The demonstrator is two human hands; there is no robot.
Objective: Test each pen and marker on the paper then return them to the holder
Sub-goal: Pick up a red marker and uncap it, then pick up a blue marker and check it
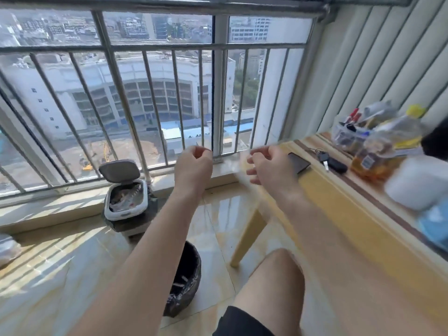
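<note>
Both bare arms reach forward over the tiled floor toward the barred railing (155, 98); left hand (194, 163) is raised near the sill, fingers curled in toward the palm, thumb tip close to the forefinger, nothing seen inside the curl; right hand (269, 166) is level with it, just beside the table's near end, fingers loosely half-curled with gaps between them, gripping nothing that can be made out; a pale blurred streak (242, 175) runs down beside the right fingers, cannot tell what it is or whether the hand touches it; the hands are apart, not touching. Holder (344, 139) is a clear tub at the far end of the yellow wooden table (339, 209), well away from both hands, by the ribbed wall; pens and markers (354, 115) stand in it, red ones on top, darker ones lower, all blurred. Beside the holder is a tilted clear bottle (392, 139) with a yellow cap; a small blue-and-white label (367, 162) sits low on it, print too smeared to read. Nearer the hands on the table: a dark phone (299, 161) lying flat, then a key bunch with a black fob (335, 164). Further right are a white container (417, 183) and a blue object (436, 229), both heavily blurred. On the floor a white-and-grey bin (126, 197) stands with its lid tipped up, rubbish inside; a round bin with a black liner (186, 275) is partly hidden behind the left forearm. A bare knee (278, 282) and black shorts (242, 321) show at the bottom.
</note>
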